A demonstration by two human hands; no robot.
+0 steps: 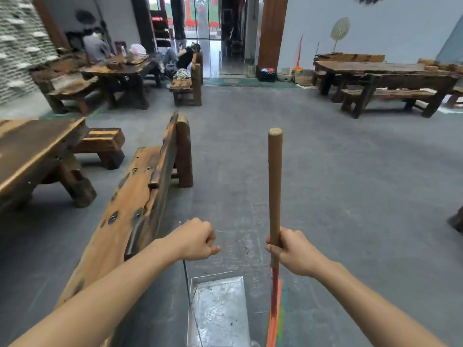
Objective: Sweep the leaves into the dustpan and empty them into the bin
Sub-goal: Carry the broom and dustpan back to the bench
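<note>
My right hand grips the wooden handle of a broom, which stands nearly upright; its orange and green bristles hang low at the bottom edge. My left hand is closed around the thin dark wire handle of a metal dustpan, which hangs below it over the grey floor. The pan looks bare apart from a few dark specks. No leaves show on the floor. A black bin with coloured contents stands far off by the brown pillar.
A long wooden bench runs close on my left, with a dark table beyond it. More wooden tables and benches line the far right wall. People sit at a far left table. Grey floor stretches ahead.
</note>
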